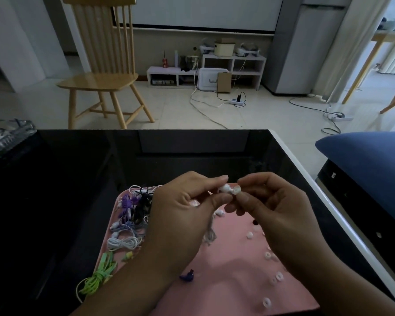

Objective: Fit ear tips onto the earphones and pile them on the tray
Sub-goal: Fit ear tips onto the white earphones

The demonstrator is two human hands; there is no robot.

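Above a pink tray (233, 265), my left hand (180, 215) pinches a white earbud (225, 188) between thumb and forefinger, and its grey cable (209, 233) hangs down below the hand. My right hand (276, 210) pinches a white ear tip (236, 190) that touches the earbud's end. A second white earbud (219, 212) dangles just under the fingers. Bundled earphones in purple (127, 206), black (143, 205), white (122, 242) and green (98, 277) lie along the tray's left side. Several loose white ear tips (269, 256) are scattered on the tray's right half.
The tray sits on a glossy black table (78, 179) with a white right edge. A small dark blue piece (188, 276) lies on the tray near my left forearm. A wooden chair (103, 65) stands beyond the table, and a blue cushion (369, 160) is at the right.
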